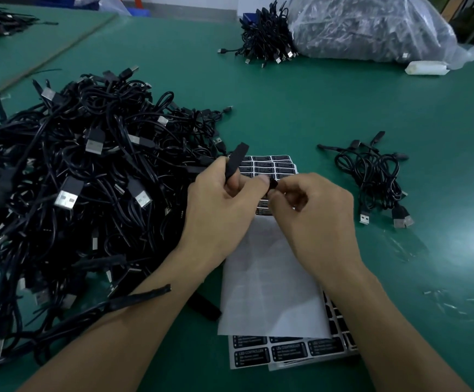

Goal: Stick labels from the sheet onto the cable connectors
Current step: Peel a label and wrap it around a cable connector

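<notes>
My left hand [219,205] grips a long black cable connector [236,162] that points up and to the right. My right hand [312,213] pinches a small black label [272,183] between thumb and forefinger, right beside my left thumb. Both hands hover over the label sheet [269,165], whose rows of black labels show beyond my fingers. More label sheets [286,350] lie near the table's front edge, partly under a white backing paper [269,278].
A big heap of black USB cables [83,188] fills the left of the green table [315,108]. A small bunch of cables [374,176] lies to the right. At the back stand another cable bundle [267,38] and a clear bag of cables [371,26].
</notes>
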